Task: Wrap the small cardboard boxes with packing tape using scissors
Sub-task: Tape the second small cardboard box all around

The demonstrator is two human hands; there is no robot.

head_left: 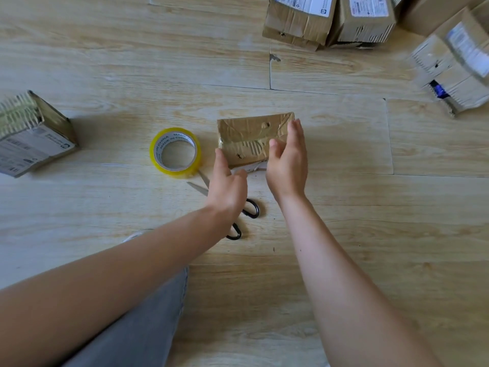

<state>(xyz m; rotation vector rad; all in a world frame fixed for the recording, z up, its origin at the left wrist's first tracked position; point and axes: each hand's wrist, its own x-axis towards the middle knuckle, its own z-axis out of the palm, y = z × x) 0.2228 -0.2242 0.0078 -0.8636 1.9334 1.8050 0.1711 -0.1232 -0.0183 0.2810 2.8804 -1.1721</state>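
One camera sits on the person's head and looks forward and steeply down at the wooden floor (357,234). It is close: both forearms (330,260) run up from the bottom edge, and the left hand (227,189) and right hand (287,165) sit near mid-frame. The wide lens bends the plank lines; the boxes (455,67) at the right edge seem blurred.

Creased brown cardboard box (251,136), glossy yellow tape roll (175,152), wood-grain floor (132,62)

Pale wood-grain plank floor (105,62), grey trouser leg (148,327) at the bottom edge.
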